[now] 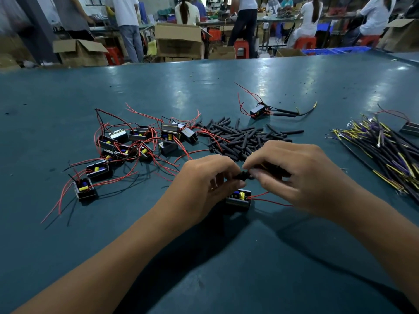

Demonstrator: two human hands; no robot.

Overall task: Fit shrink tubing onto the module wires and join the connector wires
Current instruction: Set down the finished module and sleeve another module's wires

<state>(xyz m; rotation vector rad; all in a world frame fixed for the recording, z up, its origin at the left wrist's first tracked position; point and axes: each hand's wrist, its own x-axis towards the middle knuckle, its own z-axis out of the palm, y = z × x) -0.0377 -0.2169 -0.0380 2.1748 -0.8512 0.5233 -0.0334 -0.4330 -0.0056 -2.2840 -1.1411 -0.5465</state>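
Pinched between curled fingers, a short black piece of shrink tubing (243, 175) sits where a worker's left hand (209, 183) and right hand (294, 175) meet above a teal worktable (226, 257); both hands grip it from opposite ends, and the exact wire inside cannot be made out. Directly beneath the hands, a small black module (238, 199) with a yellow capacitor rests on the table, its two red wires (269, 200) running out under the right hand. Just beyond the hands lies a loose heap of black tubing pieces (240, 139). Left of that heap, a cluster of unfinished modules (136, 146) sprawls in a tangle of red and black leads. Beyond the heap and slightly to its right, a single finished module (259, 111) lies apart, two sleeved leads trailing from it toward a yellow-tipped end. Right of the heap, near the table's edge, a bundle of connector wires (385, 152) in black, yellow and purple fans outward, with another module (410, 129) touching its far side. Behind the table, other workers sit and stand among open cardboard boxes (178, 39), red stools (241, 48) and a blue crate (335, 51).
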